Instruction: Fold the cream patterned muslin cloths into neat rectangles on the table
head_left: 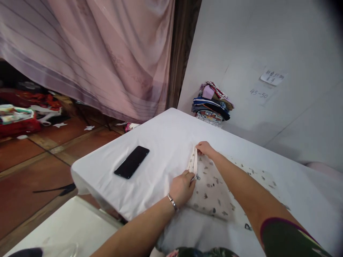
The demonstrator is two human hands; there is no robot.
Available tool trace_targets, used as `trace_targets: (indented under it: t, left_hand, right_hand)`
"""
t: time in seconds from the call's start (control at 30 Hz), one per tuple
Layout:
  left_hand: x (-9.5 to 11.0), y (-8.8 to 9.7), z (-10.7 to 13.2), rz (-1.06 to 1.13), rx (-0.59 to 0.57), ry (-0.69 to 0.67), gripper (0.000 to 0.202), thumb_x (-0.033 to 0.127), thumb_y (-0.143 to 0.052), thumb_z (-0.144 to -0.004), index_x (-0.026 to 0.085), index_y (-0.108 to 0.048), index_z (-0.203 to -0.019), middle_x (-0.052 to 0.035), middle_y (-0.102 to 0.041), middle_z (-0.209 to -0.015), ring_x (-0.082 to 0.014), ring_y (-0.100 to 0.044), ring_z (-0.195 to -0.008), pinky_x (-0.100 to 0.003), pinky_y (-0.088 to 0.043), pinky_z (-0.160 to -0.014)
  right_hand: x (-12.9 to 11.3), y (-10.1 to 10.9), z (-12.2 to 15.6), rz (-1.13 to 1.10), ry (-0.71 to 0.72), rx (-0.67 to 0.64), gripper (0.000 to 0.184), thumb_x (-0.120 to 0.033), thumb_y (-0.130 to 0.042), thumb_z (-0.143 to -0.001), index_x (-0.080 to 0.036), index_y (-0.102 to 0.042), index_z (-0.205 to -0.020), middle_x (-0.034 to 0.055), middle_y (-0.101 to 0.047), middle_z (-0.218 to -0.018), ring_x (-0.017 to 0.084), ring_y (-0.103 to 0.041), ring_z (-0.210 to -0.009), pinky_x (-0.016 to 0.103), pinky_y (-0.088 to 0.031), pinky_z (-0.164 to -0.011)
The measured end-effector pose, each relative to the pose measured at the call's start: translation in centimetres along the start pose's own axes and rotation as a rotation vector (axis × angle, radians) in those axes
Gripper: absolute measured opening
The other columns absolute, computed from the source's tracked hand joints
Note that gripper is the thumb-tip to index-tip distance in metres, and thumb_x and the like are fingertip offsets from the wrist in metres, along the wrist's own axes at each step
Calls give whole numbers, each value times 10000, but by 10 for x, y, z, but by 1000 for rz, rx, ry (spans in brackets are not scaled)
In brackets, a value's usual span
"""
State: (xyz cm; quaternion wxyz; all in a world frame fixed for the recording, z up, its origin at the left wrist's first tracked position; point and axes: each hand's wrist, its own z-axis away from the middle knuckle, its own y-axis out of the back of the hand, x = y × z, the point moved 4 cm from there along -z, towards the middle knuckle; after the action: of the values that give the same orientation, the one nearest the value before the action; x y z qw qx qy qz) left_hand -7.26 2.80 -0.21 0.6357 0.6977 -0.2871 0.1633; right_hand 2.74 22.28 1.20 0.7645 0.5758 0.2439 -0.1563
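While a red basket (pixel 23 128) sits on the floor (pixel 18 189) with small things (pixel 14 115) in it (too blurry to name), my left hand (pixel 182 187) is closed, pinching a spotted cloth's edge (pixel 214 196), and my right hand (pixel 205 148) pinches it farther up. The cloth lies on the white table (pixel 158 146), right of a black phone (pixel 132 162).

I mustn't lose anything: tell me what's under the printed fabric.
The printed fabric lies on a white cloth, which shows around it; the left hand and right hand hold the fabric's edge. Anything directly beneath the fabric is covered from view.
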Motion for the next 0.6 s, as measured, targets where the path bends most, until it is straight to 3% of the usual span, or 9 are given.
trace_targets:
  t: [0.17, 0.37, 0.6]
  left_hand:
    - [0, -2, 0, 43, -12, -25, 173, 235, -417, -836, 234, -556, -938, -28, -593, -922, -151, -578, -827, -252, -432, -714]
    - [-4, -3, -1, 96, 26, 48, 181, 204, -392, -832, 209, -551, -918, -43, -606, -914, -159, -583, -808, -264, -434, -718]
    - [-2, -1, 1, 285, 77, 57, 243, 192, -434, -800, 220, -526, -1022, -31, -612, -915, -137, -571, -765, -257, -445, -728]
  right_hand:
    - [0, -5, -2, 38, 25, 3, 180, -220, -461, -812, -122, -608, -780, 26, -657, -630, 67, -554, -467, 148, -364, -435]
    - [-16, -10, -6, 265, 45, -57, 367, -408, -551, -740, -128, -602, -509, 67, -574, -432, 154, -586, -523, 215, -409, -546]
    - [-13, -5, -6, 366, 18, -72, 131, -187, -548, -673, -130, -661, -639, 68, -641, -549, 148, -602, -548, 204, -389, -522]
